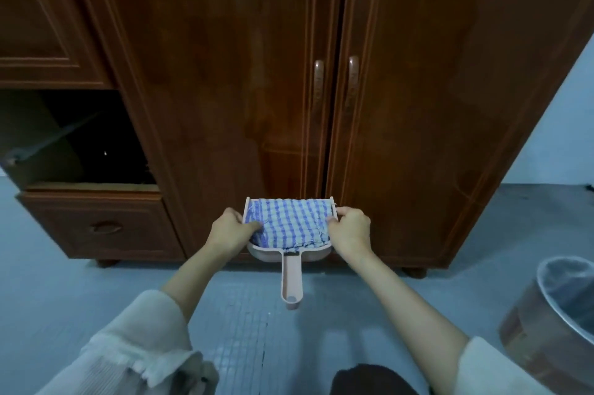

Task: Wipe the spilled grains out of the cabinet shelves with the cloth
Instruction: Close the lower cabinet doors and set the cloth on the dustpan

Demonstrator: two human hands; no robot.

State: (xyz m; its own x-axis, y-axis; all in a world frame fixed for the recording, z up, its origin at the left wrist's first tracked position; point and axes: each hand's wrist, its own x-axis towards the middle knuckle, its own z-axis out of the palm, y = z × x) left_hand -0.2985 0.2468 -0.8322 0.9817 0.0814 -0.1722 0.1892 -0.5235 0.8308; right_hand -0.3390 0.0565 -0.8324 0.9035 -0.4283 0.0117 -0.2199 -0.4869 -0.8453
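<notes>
gripping checked woven cloth (289, 222) in pink plastic dustpan (291, 279)

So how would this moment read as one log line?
left hand: on cloth | right hand: on cloth | cloth: in dustpan | cabinet doors: closed

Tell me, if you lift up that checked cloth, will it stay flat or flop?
The checked cloth would probably flop: it lies folded and rumpled in the pink dustpan, with frayed edges. It looks thin, so likely light. The left hand and right hand pinch its sides.
</notes>
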